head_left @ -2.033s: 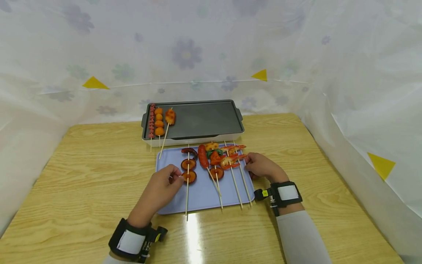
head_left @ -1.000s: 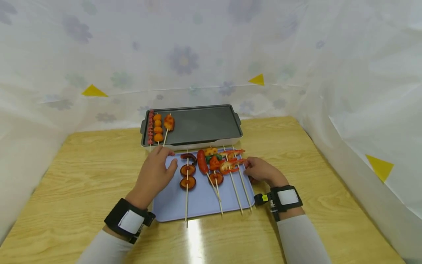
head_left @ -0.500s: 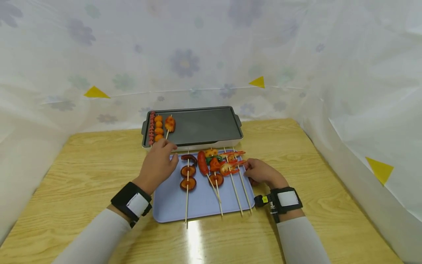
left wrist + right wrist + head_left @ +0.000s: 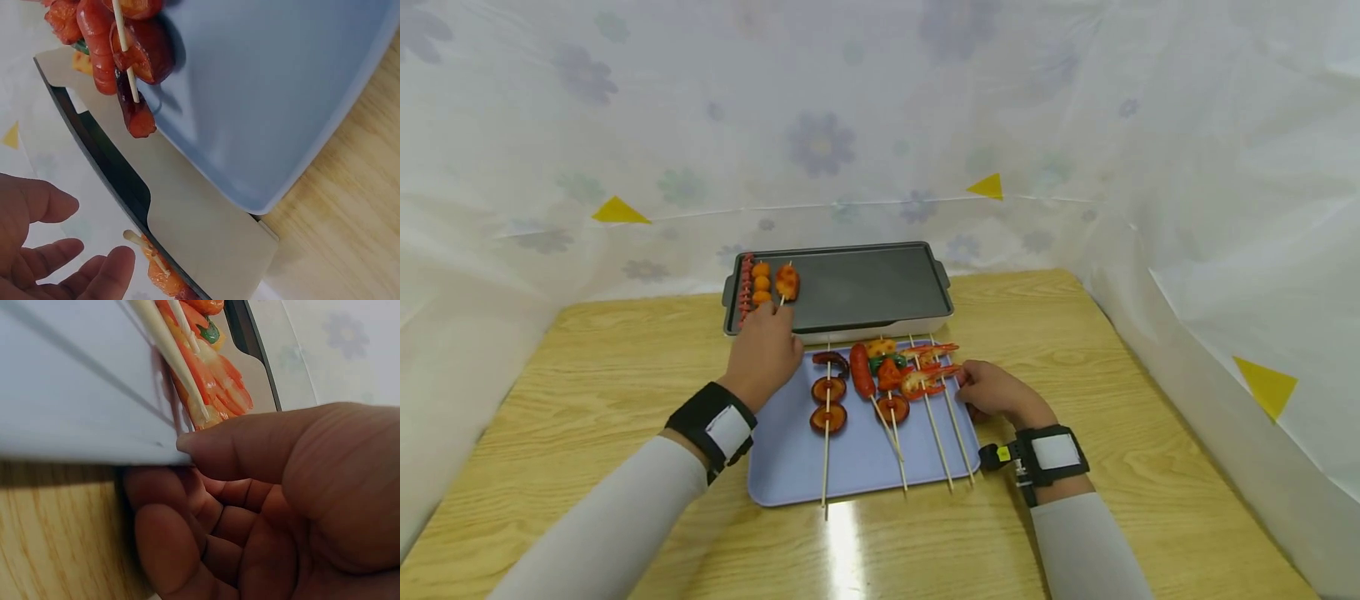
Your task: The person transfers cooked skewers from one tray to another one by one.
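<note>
Pinching the tray (image 4: 790,467) (lower centre) with my right grip (image 4: 1002,392); my left grip (image 4: 763,350) is parted, empty, by the pan (image 4: 872,287) (mid-frame). Progress appears partial: three skewers (image 4: 787,283) there, others on the tray.

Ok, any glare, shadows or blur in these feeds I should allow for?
Head view: a bright glare streak on the table just below the tray; left wrist: soft shadows on the tray beside the mushroom skewer; right wrist: the tray's near edge looks blurred, with a dark streak, probably a shadow, across its surface.
</note>
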Tool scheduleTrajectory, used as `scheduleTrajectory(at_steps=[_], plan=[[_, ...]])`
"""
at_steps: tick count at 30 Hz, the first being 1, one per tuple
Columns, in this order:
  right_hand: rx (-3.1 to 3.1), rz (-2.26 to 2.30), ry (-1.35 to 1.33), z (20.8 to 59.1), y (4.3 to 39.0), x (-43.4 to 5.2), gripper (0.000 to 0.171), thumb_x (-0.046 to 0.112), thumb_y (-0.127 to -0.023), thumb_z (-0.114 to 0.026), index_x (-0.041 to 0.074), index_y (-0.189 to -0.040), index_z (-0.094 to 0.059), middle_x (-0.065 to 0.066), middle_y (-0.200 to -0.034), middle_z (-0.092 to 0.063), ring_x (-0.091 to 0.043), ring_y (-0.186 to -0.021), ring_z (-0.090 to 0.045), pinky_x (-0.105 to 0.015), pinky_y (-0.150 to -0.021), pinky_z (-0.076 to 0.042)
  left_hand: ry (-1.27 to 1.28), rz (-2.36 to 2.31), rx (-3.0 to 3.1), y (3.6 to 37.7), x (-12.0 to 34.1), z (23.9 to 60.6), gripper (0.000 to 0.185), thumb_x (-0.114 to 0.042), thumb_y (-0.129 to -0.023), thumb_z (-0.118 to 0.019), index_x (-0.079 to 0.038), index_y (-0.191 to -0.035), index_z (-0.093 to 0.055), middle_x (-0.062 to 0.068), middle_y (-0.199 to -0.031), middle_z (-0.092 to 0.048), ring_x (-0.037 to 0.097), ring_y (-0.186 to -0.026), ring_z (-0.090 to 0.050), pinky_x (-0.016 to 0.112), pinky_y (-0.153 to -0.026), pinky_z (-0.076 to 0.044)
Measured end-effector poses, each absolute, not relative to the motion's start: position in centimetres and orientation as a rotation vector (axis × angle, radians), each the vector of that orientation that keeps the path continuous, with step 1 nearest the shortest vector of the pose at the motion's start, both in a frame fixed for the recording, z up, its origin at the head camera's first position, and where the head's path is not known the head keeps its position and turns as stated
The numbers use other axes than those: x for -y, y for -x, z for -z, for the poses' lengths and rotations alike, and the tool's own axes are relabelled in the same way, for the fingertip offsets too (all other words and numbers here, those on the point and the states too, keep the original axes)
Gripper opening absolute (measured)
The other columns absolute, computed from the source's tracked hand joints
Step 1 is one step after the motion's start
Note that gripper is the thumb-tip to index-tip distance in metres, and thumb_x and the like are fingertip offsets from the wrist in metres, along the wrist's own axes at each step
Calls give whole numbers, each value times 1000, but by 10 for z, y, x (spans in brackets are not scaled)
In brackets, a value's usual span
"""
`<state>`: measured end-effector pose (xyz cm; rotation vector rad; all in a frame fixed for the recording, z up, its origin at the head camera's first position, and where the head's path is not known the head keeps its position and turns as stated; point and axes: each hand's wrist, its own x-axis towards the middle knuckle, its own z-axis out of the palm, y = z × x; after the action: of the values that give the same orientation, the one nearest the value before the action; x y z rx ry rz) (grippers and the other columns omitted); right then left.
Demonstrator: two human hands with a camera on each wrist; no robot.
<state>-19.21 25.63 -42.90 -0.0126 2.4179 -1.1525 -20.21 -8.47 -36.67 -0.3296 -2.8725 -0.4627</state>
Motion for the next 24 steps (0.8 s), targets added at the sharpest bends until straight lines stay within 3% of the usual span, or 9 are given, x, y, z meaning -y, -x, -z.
scheduleTrajectory(at_steps=[7, 17, 24], plan=[[-2417, 1147, 20, 430, 193, -257, 8, 4, -94, -55, 0, -101, -52, -12, -82, -56, -22, -65, -57, -31, -54, -48, 298, 443, 2922, 210, 83, 365, 39, -3, -90, -61, 8, -127, -56, 28, -108, -59, 40, -90, -61, 51, -75, -54], [-2412, 1148, 7, 430, 194, -257, 10, 5, -93, -56, 1, -102, -53, -12, -83, -56, -22, -67, -56, -31, -55, -48, 268, 425, 3036, 216, 85, 350, 9, 4, -88, -55, 9, -93, -61, 22, -83, -65, 35, -75, -65, 48, -66, -54], [-2407, 1158, 2, 431, 194, -258, 10, 4, -93, -55, 0, -102, -53, -12, -83, -55, -22, -67, -56, -31, -55, -48, 269, 433, 3090, 219, 89, 348, 13, 6, -87, -55, 5, -76, -62, 17, -73, -61, 31, -70, -62, 44, -63, -52]])
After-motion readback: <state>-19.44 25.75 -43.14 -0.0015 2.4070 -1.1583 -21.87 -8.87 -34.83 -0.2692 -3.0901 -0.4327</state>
